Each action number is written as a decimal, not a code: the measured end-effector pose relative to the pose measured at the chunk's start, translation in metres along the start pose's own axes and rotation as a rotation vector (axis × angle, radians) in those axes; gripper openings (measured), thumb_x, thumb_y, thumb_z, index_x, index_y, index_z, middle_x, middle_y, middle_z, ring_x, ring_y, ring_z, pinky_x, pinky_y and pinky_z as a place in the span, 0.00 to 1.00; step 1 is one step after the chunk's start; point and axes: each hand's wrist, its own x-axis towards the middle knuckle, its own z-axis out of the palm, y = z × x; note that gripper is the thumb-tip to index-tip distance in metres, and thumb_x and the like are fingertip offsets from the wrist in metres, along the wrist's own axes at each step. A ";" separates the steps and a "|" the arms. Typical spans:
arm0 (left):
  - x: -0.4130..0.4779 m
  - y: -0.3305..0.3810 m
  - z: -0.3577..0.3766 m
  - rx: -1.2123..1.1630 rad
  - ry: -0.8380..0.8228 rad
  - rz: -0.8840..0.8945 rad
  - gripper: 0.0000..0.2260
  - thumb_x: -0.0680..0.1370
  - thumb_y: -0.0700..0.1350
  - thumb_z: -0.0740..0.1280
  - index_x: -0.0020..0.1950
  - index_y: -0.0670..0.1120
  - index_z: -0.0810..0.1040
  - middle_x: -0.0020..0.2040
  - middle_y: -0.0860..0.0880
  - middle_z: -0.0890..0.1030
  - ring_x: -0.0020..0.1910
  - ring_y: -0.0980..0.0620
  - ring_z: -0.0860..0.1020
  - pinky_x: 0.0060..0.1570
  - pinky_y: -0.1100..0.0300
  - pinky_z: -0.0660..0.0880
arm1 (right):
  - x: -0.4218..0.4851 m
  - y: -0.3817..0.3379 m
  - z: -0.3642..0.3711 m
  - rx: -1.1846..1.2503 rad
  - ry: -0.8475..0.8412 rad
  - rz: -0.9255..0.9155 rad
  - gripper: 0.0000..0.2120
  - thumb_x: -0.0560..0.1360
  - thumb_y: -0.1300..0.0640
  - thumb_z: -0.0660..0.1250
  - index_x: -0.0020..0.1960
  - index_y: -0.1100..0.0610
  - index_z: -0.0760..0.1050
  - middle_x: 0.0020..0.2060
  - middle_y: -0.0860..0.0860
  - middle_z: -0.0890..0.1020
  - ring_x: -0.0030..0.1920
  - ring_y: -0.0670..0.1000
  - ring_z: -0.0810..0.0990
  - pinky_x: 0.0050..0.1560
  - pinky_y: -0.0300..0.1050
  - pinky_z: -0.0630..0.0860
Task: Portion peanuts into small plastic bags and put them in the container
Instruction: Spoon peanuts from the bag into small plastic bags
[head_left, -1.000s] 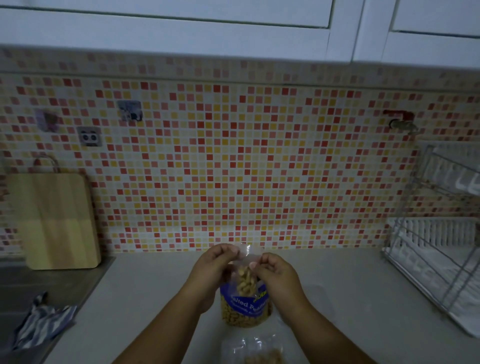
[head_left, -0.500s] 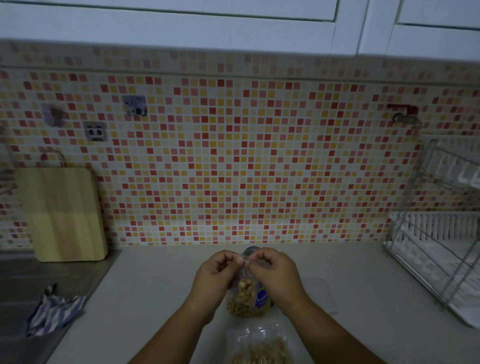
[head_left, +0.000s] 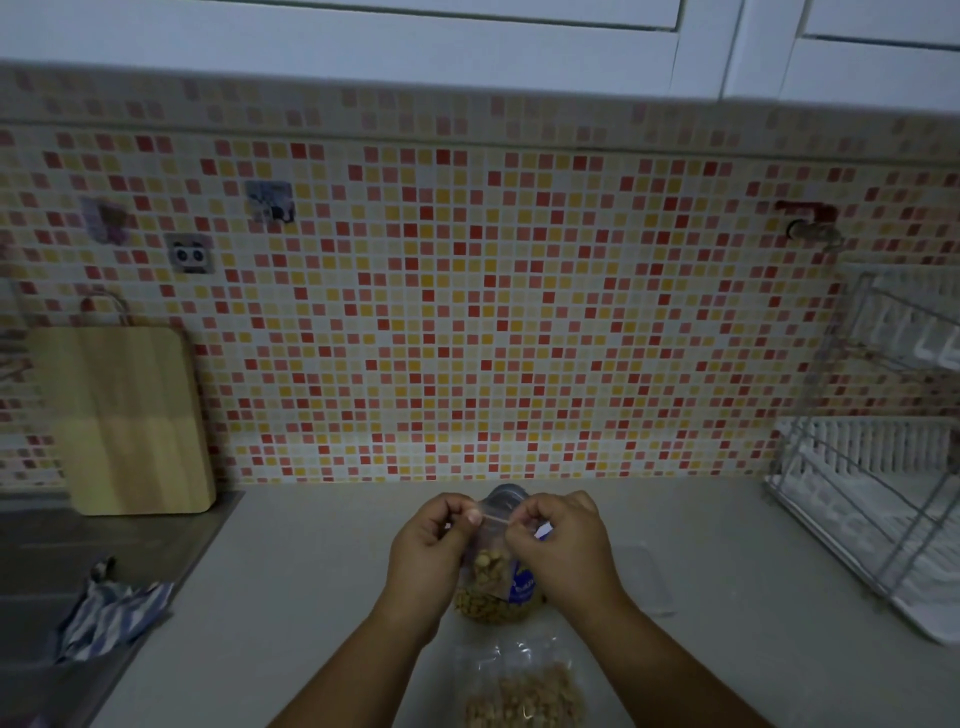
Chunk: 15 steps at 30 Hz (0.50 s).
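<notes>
Head view: the fingers (head_left: 457, 512) of the left hand (head_left: 426, 545) and those of the right hand (head_left: 561, 551) are curled tight. Each hand pinches the top edge of one small plastic bag (head_left: 491, 540), thumb against forefinger on its zip strip. The two pinches sit close together, with only a short run of strip visible between them.

Judgement: the closure is being pressed shut, and the bag is held upright so the load cannot spill meanwhile. Peanuts (head_left: 485, 566) fill the lower part of the bag and hang just below the fingers.

Directly behind and below the held bag, the blue-labelled peanut package (head_left: 522, 592) stands on the table (head_left: 311, 597), partly hidden by the right hand. It is probably kept close as the supply. Below the wrists, nearer the person, a clear bag of peanuts (head_left: 519, 686) lies flat on the table. Whether it is sealed cannot be told.

Just right of the right hand lies a clear plastic container (head_left: 644, 577). The dim light leaves it unclear whether this is a box or only a lid, and no bag is seen in it.

Well left of the fingers, a wooden cutting board (head_left: 124, 421) leans against the tiled wall and a striped cloth (head_left: 114, 613) lies at the sink edge. Well right stands a wire dish rack (head_left: 872, 493).
</notes>
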 end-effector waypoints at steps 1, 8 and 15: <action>0.000 0.000 -0.002 0.006 0.006 0.001 0.08 0.77 0.40 0.64 0.39 0.47 0.78 0.41 0.40 0.81 0.40 0.46 0.77 0.40 0.54 0.75 | -0.001 0.001 -0.001 -0.002 0.007 0.000 0.12 0.67 0.61 0.70 0.33 0.45 0.74 0.39 0.45 0.70 0.42 0.42 0.72 0.39 0.26 0.65; -0.003 0.006 -0.015 -0.028 0.060 -0.040 0.08 0.79 0.39 0.61 0.40 0.45 0.75 0.40 0.44 0.79 0.40 0.46 0.78 0.41 0.53 0.75 | -0.003 0.010 -0.003 0.088 0.029 0.058 0.13 0.68 0.62 0.69 0.32 0.46 0.74 0.39 0.50 0.75 0.40 0.43 0.74 0.39 0.32 0.67; -0.009 0.002 -0.045 -0.072 0.055 -0.208 0.06 0.78 0.40 0.61 0.42 0.46 0.74 0.38 0.50 0.80 0.36 0.51 0.78 0.36 0.59 0.73 | -0.021 0.012 0.000 0.401 -0.215 0.225 0.02 0.72 0.60 0.70 0.40 0.54 0.81 0.37 0.49 0.82 0.40 0.46 0.80 0.42 0.36 0.75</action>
